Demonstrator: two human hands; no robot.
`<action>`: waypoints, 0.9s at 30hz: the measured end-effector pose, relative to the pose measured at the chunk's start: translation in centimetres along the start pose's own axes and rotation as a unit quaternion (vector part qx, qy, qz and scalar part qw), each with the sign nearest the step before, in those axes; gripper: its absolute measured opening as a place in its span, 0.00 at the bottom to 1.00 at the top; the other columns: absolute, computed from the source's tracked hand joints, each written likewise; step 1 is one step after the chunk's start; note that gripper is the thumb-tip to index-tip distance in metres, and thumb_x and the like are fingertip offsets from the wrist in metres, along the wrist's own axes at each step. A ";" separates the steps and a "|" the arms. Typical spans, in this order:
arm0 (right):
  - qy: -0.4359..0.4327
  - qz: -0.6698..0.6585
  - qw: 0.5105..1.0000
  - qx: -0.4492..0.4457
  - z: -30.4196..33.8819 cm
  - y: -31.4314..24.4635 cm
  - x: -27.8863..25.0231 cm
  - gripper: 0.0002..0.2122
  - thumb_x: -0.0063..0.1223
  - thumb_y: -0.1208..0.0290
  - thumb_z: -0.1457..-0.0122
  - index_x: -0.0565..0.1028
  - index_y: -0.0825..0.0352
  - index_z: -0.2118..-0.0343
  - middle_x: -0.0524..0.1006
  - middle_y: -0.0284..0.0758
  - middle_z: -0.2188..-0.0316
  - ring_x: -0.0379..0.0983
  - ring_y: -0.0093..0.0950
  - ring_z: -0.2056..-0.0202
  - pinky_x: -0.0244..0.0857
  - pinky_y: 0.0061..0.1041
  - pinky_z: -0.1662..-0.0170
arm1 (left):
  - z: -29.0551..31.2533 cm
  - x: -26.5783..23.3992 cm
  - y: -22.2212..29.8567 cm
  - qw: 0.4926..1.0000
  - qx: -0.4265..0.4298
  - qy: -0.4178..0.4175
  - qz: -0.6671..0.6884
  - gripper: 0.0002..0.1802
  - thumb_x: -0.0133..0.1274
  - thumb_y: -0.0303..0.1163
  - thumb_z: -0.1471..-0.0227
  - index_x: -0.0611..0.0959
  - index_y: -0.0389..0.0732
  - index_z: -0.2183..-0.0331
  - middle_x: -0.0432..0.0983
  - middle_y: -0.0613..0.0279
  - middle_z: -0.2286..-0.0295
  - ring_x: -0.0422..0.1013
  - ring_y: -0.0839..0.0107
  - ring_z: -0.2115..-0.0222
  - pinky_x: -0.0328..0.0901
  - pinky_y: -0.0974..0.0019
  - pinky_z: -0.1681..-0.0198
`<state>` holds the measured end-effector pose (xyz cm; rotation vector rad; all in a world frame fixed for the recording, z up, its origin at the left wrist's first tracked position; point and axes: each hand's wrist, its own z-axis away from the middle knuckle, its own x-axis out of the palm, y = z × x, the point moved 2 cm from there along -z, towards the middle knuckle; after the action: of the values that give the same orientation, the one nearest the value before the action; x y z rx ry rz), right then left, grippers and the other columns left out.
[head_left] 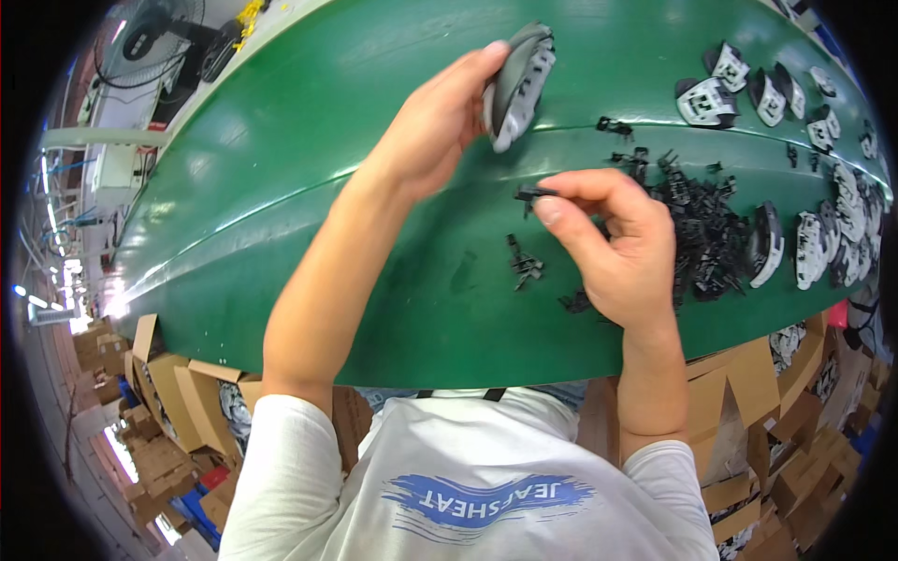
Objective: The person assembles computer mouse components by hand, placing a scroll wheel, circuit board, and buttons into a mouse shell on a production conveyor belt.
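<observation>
My left hand (449,112) grips a curved grey and black plastic shell (522,89), tilted on edge above the green table. Its slotted side faces right. Between thumb and fingertips, my right hand (613,238) pinches a small black plastic clip (535,194), a short way below and right of the shell. Beside and partly behind my right hand lies a heap of similar black clips (702,224). A few loose black clips (524,262) rest to the left of that hand, and another clip (613,125) lies above it.
Several white and black shells (708,101) are spread over the right of the green table (281,206), with more piled at its far right edge. Open cardboard boxes (192,402) stand below the near edge on both sides. A fan (150,42) is at the upper left.
</observation>
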<state>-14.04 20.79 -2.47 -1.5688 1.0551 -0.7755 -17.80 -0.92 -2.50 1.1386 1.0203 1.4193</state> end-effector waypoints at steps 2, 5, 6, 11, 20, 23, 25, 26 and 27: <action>0.006 -0.087 0.995 0.046 0.5 0.4 0.5 0.07 0.70 0.75 0.39 0.85 0.71 0.60 0.86 0.33 0.67 0.81 0.20 0.66 0.75 0.20 0.61 | 5.0 -0.1 -1.1 0.970 -0.050 -0.029 0.234 0.29 0.36 0.48 0.24 0.76 0.38 0.37 0.81 0.58 0.46 0.79 0.63 0.48 0.71 0.55 0.40; -0.001 -0.098 0.993 0.070 0.9 0.7 1.7 0.07 0.71 0.74 0.39 0.85 0.70 0.61 0.85 0.32 0.67 0.81 0.18 0.67 0.74 0.19 0.62 | 10.8 0.0 -3.7 0.918 -0.063 -0.049 0.388 0.30 0.32 0.46 0.24 0.75 0.37 0.36 0.79 0.56 0.43 0.77 0.62 0.44 0.68 0.54 0.36; -0.007 -0.058 0.997 0.047 0.9 0.9 2.2 0.07 0.71 0.75 0.40 0.85 0.70 0.62 0.85 0.32 0.69 0.80 0.18 0.68 0.74 0.19 0.64 | 12.2 0.6 -4.3 0.913 -0.065 -0.033 0.401 0.30 0.31 0.45 0.24 0.74 0.37 0.36 0.79 0.55 0.42 0.76 0.61 0.43 0.67 0.53 0.35; -0.019 0.164 0.980 -0.112 0.9 0.5 3.9 0.05 0.72 0.78 0.46 0.86 0.67 0.67 0.82 0.34 0.75 0.76 0.25 0.76 0.71 0.24 0.70 | 15.5 1.2 -5.2 0.887 -0.062 0.006 0.457 0.30 0.30 0.44 0.24 0.74 0.38 0.35 0.77 0.57 0.41 0.74 0.63 0.42 0.67 0.54 0.35; -0.045 0.232 0.954 -0.184 1.0 1.0 4.4 0.07 0.74 0.78 0.51 0.85 0.64 0.70 0.81 0.30 0.78 0.75 0.26 0.79 0.68 0.26 0.72 | 15.4 2.3 -5.2 0.944 -0.086 0.079 0.308 0.29 0.31 0.46 0.24 0.72 0.41 0.33 0.77 0.62 0.41 0.73 0.67 0.41 0.66 0.58 0.36; -0.052 0.242 0.950 -0.189 1.1 1.3 4.2 0.07 0.73 0.77 0.50 0.84 0.64 0.69 0.80 0.30 0.77 0.75 0.29 0.78 0.68 0.28 0.71 | 15.3 2.7 -5.3 0.951 -0.076 0.080 0.290 0.30 0.31 0.46 0.24 0.71 0.41 0.33 0.76 0.62 0.41 0.72 0.68 0.41 0.66 0.58 0.36; -0.061 0.264 0.940 -0.207 1.0 1.5 4.2 0.07 0.73 0.77 0.50 0.84 0.64 0.69 0.80 0.30 0.77 0.75 0.30 0.77 0.69 0.29 0.71 | 15.2 2.7 -5.5 0.952 -0.090 0.079 0.280 0.30 0.30 0.47 0.24 0.71 0.41 0.33 0.75 0.61 0.40 0.72 0.68 0.40 0.66 0.58 0.36; -0.071 0.276 0.934 -0.218 1.0 1.6 4.3 0.07 0.73 0.76 0.50 0.84 0.64 0.68 0.79 0.31 0.76 0.75 0.31 0.77 0.69 0.30 0.71 | 15.3 2.5 -5.6 0.952 -0.093 0.079 0.280 0.30 0.30 0.47 0.24 0.71 0.41 0.33 0.75 0.61 0.40 0.72 0.68 0.40 0.66 0.58 0.36; -0.081 0.287 0.927 -0.228 1.1 1.6 4.3 0.07 0.72 0.76 0.49 0.84 0.63 0.68 0.79 0.31 0.76 0.75 0.32 0.76 0.68 0.30 0.71 | 15.4 2.1 -5.8 0.946 -0.106 0.070 0.300 0.31 0.30 0.47 0.24 0.71 0.41 0.33 0.75 0.60 0.40 0.72 0.67 0.40 0.67 0.57 0.36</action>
<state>-11.75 17.14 -4.44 -1.5389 1.5438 0.0083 -1.70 2.22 -4.77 1.2564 0.6075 2.0611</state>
